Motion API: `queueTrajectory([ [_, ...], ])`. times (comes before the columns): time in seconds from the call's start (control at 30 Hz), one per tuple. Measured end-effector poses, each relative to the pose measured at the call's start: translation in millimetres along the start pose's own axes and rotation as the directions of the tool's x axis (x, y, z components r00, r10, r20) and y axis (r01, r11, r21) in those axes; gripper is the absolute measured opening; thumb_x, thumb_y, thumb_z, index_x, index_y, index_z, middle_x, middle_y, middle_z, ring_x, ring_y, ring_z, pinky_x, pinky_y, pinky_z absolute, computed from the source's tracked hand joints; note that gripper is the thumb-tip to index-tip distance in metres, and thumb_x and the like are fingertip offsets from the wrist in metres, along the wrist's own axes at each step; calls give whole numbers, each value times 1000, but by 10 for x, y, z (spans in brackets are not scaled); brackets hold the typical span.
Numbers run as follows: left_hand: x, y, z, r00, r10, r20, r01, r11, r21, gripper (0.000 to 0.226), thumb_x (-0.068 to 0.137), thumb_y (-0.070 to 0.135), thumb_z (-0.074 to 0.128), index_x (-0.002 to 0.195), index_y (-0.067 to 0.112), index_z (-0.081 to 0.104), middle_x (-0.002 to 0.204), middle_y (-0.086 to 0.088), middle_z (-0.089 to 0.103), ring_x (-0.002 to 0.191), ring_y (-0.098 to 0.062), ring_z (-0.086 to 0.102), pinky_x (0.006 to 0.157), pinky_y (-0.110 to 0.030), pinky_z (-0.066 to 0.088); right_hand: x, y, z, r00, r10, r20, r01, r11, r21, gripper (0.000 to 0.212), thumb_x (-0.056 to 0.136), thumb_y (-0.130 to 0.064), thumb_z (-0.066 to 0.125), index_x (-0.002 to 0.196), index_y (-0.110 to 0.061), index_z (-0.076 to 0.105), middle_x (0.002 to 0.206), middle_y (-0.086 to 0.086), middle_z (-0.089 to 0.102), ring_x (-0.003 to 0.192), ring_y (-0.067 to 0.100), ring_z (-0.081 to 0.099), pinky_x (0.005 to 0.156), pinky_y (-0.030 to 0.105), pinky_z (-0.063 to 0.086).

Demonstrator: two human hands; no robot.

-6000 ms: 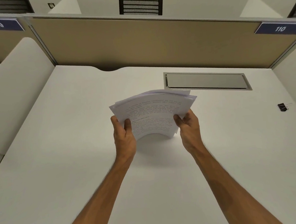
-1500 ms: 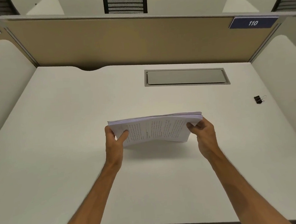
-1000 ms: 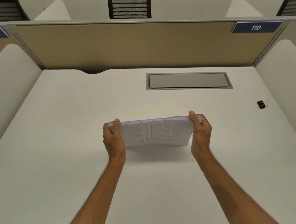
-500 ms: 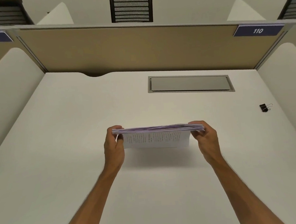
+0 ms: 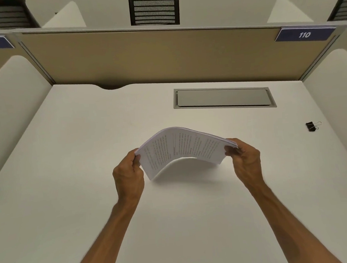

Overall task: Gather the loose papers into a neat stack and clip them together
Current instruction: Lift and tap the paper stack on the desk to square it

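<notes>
A stack of printed white papers [image 5: 181, 147] is held above the middle of the white desk [image 5: 70, 178], bowed upward in an arch. My left hand [image 5: 128, 174] grips its left end and my right hand [image 5: 245, 159] grips its right end. The lower left corner of the stack hangs down close to the desk. A small black binder clip [image 5: 311, 126] with silver handles lies on the desk at the far right, well apart from both hands.
A grey cable hatch [image 5: 223, 97] is set flush into the desk behind the papers. A tan partition [image 5: 154, 57] closes the back, with white side dividers [image 5: 10, 96] left and right. A blue label reading 110 [image 5: 304, 34] sits at the top right.
Half a second ago the stack was held flat, edge-on; now it is bent into an arch with the printed face turned toward me. Both hands keep their grip on the ends.
</notes>
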State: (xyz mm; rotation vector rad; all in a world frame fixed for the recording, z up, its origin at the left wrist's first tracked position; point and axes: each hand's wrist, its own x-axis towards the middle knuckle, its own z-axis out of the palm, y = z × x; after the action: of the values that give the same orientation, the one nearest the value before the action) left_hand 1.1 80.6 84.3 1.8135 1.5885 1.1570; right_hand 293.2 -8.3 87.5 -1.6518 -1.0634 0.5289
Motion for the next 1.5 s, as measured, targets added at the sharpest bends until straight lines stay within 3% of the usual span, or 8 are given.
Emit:
queueTrajectory([
  [0.23,-113,-81,84,994,-90,62,85,994,68,22,104,14,43,112,5,61,104,-7,71,91,-26,67,74,-36,58,-49,129,72,993,114,41,-115,993,26,29,99,1,54,119,-12,69,102,0,72,92,25,67,68,15,57],
  [0.5,-82,-204,99,977,-149,156,141,988,61,24,104,9,42,121,9,59,107,-5,69,95,-25,66,82,-50,57,33,182,79,975,215,65,-216,976,10,31,94,8,57,122,-2,65,103,8,71,92,27,68,66,5,50],
  [0.6,-72,-234,107,972,-158,172,151,987,53,26,104,8,40,123,10,58,108,-2,67,100,-24,66,86,-46,57,57,187,97,965,254,70,-252,967,-26,34,92,4,62,126,-4,63,108,7,70,98,23,65,67,0,47],
  [0.73,-45,-288,106,971,-138,197,132,990,41,27,105,7,38,124,12,56,108,-1,66,100,-23,65,84,-28,52,71,195,133,957,280,71,-279,960,-20,43,91,5,63,131,-10,57,114,4,67,103,19,61,70,5,51],
  [0.9,-27,-258,110,969,-135,207,130,991,36,31,103,0,37,125,11,55,111,-2,66,103,-19,63,98,-34,52,60,241,205,949,302,89,-309,948,76,49,93,6,59,136,-15,51,120,4,63,104,8,63,84,35,62],
  [1.03,-11,-271,112,975,-114,191,112,994,18,36,100,-7,39,127,9,56,111,-4,67,103,-20,64,102,-41,52,78,242,221,952,294,89,-303,946,116,44,93,8,58,132,-12,54,121,7,66,111,19,62,75,12,57],
  [1.23,27,-311,73,974,-138,181,143,990,-15,51,90,-21,35,121,9,61,104,0,67,101,-23,66,89,-16,45,102,296,171,950,302,81,-311,940,142,28,98,6,53,123,-6,60,111,8,69,92,17,72,75,15,56],
  [1.5,111,-322,113,955,-196,222,216,974,-69,67,80,-26,30,124,13,62,102,-4,68,99,-21,65,94,-24,45,116,413,147,951,290,108,-301,947,108,23,95,9,55,111,-3,65,113,18,70,104,31,68,70,8,52],
])
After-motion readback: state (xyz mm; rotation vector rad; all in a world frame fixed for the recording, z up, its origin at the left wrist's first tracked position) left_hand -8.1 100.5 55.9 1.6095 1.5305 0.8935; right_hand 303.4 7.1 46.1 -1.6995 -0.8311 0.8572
